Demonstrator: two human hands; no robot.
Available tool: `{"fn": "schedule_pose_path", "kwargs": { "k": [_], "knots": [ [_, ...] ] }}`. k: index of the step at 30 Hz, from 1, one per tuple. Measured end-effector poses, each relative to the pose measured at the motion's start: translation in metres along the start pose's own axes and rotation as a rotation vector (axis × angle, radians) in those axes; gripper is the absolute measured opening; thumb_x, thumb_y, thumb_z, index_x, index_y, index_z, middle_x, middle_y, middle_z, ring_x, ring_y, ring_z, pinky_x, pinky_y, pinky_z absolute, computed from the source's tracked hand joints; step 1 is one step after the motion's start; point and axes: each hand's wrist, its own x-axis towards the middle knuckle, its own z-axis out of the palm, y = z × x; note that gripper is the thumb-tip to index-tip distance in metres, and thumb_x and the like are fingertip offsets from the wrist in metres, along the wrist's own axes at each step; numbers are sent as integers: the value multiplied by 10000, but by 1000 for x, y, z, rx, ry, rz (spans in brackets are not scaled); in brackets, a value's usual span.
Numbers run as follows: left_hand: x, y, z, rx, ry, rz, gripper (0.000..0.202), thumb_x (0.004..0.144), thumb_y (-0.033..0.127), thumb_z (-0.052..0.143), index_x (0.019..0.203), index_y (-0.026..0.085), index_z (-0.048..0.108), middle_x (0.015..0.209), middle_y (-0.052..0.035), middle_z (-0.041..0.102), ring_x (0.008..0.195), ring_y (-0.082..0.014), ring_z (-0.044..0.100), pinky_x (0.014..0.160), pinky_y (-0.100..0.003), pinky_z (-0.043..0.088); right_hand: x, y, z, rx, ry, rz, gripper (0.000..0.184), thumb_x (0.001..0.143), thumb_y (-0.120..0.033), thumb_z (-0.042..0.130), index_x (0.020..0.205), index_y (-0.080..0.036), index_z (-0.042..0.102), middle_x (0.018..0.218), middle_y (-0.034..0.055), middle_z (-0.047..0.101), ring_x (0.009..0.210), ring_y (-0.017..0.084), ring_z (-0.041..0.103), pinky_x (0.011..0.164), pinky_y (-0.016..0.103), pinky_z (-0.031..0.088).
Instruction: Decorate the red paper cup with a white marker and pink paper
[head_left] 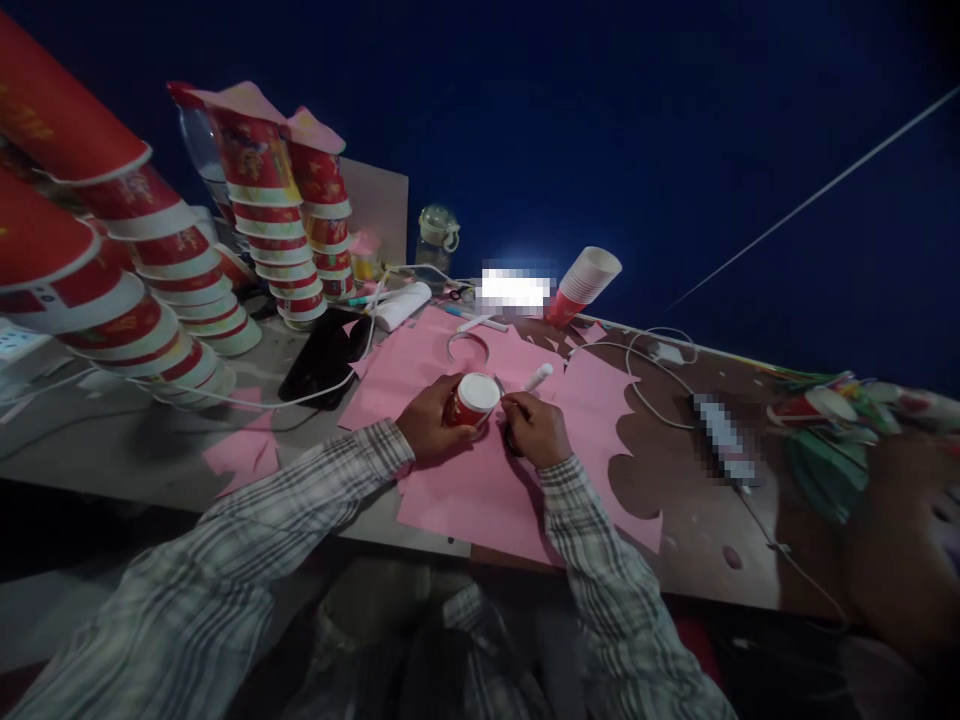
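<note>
My left hand (429,418) is wrapped round a red paper cup (472,398) turned upside down, its white bottom facing up, on a pink paper sheet (480,490). My right hand (534,428) is closed on a small tool (500,388), scissors as far as I can tell, with its tip at the cup's right edge. A white marker (537,377) lies just beyond my right hand. A ring-shaped cut-out (468,348) shows in the pink sheet behind the cup.
Tall stacks of red-and-white paper cups (266,215) lean at the left and back left. A tilted stack of red cups (585,285) stands at the back. A black phone (324,360), white cables (652,395), a bottle (436,238) and coloured crafts (832,420) at the right lie on the table.
</note>
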Motion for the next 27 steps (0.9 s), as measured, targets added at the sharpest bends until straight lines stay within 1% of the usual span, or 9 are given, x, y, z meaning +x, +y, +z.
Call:
{"fn": "schedule_pose_path", "kwargs": {
  "k": [3, 6, 9, 11, 14, 16, 20, 23, 27],
  "knots": [
    [-1, -2, 0, -40, -26, -53, 726, 658, 268, 812, 1325, 211, 532, 1262, -126, 643, 1146, -308, 625, 1015, -488, 500, -5, 3, -19, -8, -60, 18, 287, 882, -359, 509, 795, -200, 732, 731, 51, 740, 686, 186, 663, 651, 275, 449],
    [-1, -6, 0, -131, -55, -103, 794, 664, 311, 827, 1378, 244, 486, 1251, -121, 656, 1122, -307, 642, 982, -505, 519, -6, 13, -35, -70, -24, 123, 371, 888, -444, 515, 661, -201, 678, 598, 26, 659, 588, 161, 587, 589, 269, 389],
    [0, -10, -1, -212, -90, -112, 835, 652, 366, 845, 1391, 260, 472, 1235, -125, 661, 1124, -323, 644, 973, -542, 522, 2, 30, -41, -111, 86, 214, 271, 842, -422, 566, 808, -193, 707, 742, 46, 703, 707, 190, 622, 682, 294, 435],
    [1, -10, -2, -226, -101, -116, 833, 653, 391, 845, 1385, 253, 474, 1237, -127, 659, 1124, -330, 646, 976, -564, 517, 12, 41, -37, -159, 147, 215, 280, 802, -391, 602, 929, -163, 705, 828, 81, 697, 789, 221, 621, 764, 340, 472],
    [1, -9, -3, -228, -110, -124, 824, 664, 423, 837, 1376, 233, 467, 1247, -133, 656, 1125, -326, 648, 987, -574, 507, 28, 51, -24, -184, 161, 187, 318, 744, -340, 652, 992, -142, 677, 905, 112, 661, 891, 246, 598, 852, 386, 486],
    [1, -7, -3, -230, -120, -136, 842, 670, 447, 830, 1380, 205, 448, 1250, -144, 654, 1120, -320, 651, 988, -561, 508, 36, 54, -15, -153, 181, 190, 289, 713, -336, 676, 943, -164, 657, 925, 103, 638, 896, 243, 578, 869, 401, 489],
    [1, -7, -3, -212, -131, -146, 874, 670, 457, 831, 1388, 156, 435, 1259, -165, 644, 1127, -317, 647, 987, -513, 513, 45, 55, -4, -82, 222, 192, 155, 688, -311, 670, 739, -193, 583, 883, 83, 600, 868, 233, 563, 885, 418, 488],
    [2, -8, -3, -196, -142, -166, 880, 662, 446, 843, 1388, 149, 444, 1251, -166, 645, 1125, -321, 644, 986, -510, 509, 47, 53, -4, -46, 233, 182, 127, 705, -293, 640, 685, -205, 552, 817, 68, 609, 838, 223, 572, 861, 405, 499],
    [3, -9, -2, -272, -149, -206, 822, 668, 430, 842, 1357, 171, 473, 1211, -147, 654, 1102, -307, 647, 971, -531, 511, 40, 42, -10, 80, 282, 172, 165, 828, -334, 523, 837, -186, 598, 823, 58, 675, 762, 191, 614, 773, 367, 527]
  ]
}}
